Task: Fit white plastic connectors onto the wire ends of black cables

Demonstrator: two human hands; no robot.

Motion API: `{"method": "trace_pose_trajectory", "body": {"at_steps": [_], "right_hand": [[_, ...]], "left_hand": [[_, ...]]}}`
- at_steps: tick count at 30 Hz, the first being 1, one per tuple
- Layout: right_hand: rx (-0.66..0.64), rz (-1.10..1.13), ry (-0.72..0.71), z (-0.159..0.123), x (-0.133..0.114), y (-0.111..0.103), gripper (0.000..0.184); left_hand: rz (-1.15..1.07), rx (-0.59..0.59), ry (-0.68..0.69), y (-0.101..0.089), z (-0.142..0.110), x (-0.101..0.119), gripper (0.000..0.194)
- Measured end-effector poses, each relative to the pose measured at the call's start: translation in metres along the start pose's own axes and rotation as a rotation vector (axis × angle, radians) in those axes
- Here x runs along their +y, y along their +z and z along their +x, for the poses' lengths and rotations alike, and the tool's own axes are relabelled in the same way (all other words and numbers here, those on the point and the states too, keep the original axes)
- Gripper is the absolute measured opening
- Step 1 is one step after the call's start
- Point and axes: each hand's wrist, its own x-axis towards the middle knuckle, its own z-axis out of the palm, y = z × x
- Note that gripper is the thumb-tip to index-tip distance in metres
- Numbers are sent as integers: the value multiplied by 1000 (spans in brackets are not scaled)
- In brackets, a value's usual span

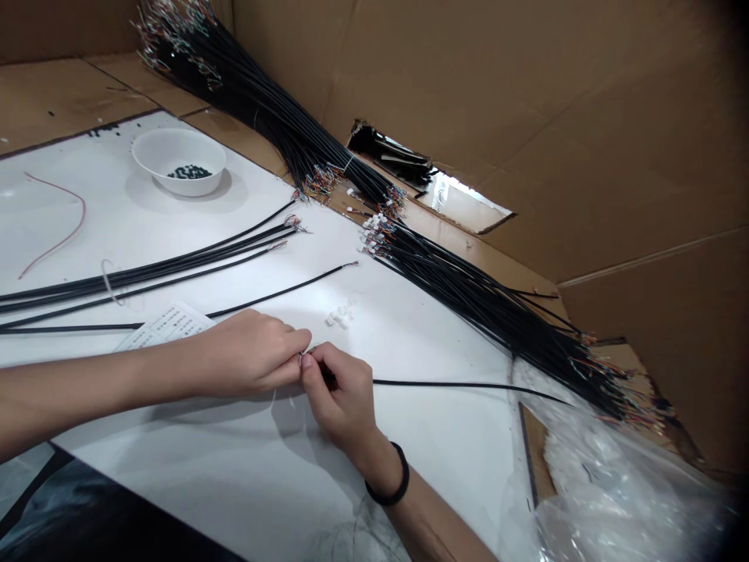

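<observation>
Head view: left hand (249,355) and right hand (339,398) hide a black cable's (462,383) end.

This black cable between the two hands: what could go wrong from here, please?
The black cable is pinched near its end between the left hand and the right hand, so its fine tip could bend or break. The small white connectors lie loose on the white sheet, so they could be knocked away or overlooked.
</observation>
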Motion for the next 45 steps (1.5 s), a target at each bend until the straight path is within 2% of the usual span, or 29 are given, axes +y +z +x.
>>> {"method": "trace_pose_trajectory", "body": {"at_steps": [16,27,37,40,45], "right_hand": [[-28,-6,-6,1,1,0,26],[-113,-41,11,2,1,0,27],[-133,-47,27,2,0,0,28],[-131,-52,29,3,-1,-1,28],[-49,-47,4,1,-2,0,25]], "left_hand": [[9,12,60,0,0,-1,26],[33,-35,83,-2,0,0,25],[36,-54,82,-3,-1,0,25],[31,-50,79,-1,-1,-1,26],[-43,-8,32,0,-1,-1,25]]}}
